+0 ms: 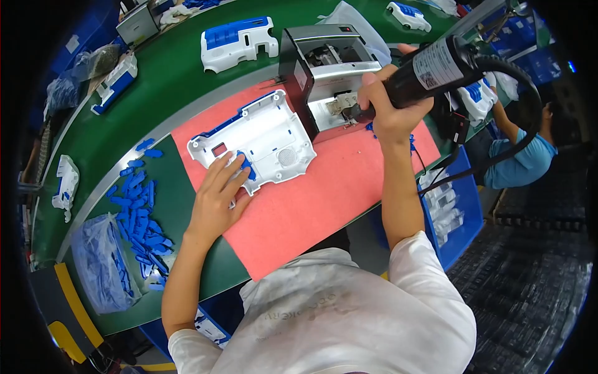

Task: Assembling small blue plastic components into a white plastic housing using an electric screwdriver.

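Housing shell (pixel 258 140), white plastic with blue trim, lies open side up on the red mat (pixel 324 206), toward the mat's far left corner. Your left hand (pixel 218 196) rests flat on its near edge, fingers (pixel 240 168) spread and pressing down beside a small blue insert; they curl around nothing. Judgement: the flat press pins the shell so that it cannot slide on the mat.

Your right hand (pixel 389 103) is wrapped tight around the black electric screwdriver (pixel 430 68), fingers fully closed on the barrel. The driver is tilted, its tip pointing down and left into the mouth of the metal screw feeder box (pixel 324 78), which stands at the mat's far edge just beside the shell. Whether the tip touches anything inside cannot be told. A black cable loops from the driver's rear toward the right.

Loose blue plastic clips (pixel 140 212) lie scattered on the green surface (pixel 174 81) left of the mat, with a clear bag (pixel 96 262) of more near the surface's near left edge. Further white-and-blue housings (pixel 240 40) sit along the far side. Another person in a blue shirt (pixel 526 156) works at the right.
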Tool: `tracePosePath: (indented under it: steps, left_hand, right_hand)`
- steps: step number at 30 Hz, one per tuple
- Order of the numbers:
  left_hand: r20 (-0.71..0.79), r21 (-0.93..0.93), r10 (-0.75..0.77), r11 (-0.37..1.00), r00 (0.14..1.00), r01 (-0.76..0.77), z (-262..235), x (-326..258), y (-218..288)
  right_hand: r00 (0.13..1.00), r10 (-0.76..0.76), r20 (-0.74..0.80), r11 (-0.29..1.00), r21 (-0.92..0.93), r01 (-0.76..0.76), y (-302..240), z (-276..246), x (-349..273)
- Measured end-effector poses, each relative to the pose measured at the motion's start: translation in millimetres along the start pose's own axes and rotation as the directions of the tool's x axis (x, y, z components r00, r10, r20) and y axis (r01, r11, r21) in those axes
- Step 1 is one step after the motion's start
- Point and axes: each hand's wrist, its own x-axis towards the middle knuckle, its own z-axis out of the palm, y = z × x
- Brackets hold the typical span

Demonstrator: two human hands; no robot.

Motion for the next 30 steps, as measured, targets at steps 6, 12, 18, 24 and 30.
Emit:
tracePosePath:
  steps: [6,12,18,24,30]
  left_hand:
    - [-0.017,-0.009,0.002,1.000,1.000,-0.002,-1.6,-6.5,-6.8]
    - [-0.039,-0.052,0.024,0.998,0.999,-0.026,-2.0,-2.1,-8.5]
    - [-0.068,-0.055,-0.006,0.999,0.998,0.002,-1.6,-4.0,-7.8]
    - [-0.080,-0.059,0.000,0.998,0.997,-0.005,1.3,-5.3,-10.6]
    - [-0.078,-0.061,-0.001,0.998,0.997,-0.004,0.1,-4.7,-8.7]
  right_hand:
    - [0.996,0.080,-0.050,0.949,0.309,-0.061,-28.0,30.1,-10.5]
    - [0.995,0.083,0.057,0.943,0.319,-0.097,-20.2,127.9,-30.2]
    - [0.978,-0.005,0.210,0.980,0.194,-0.037,15.1,153.0,-51.5]
    - [0.976,0.019,0.216,0.976,0.206,-0.065,18.6,154.9,-52.9]
    - [0.969,0.030,0.243,0.980,0.183,-0.076,19.9,156.4,-53.9]
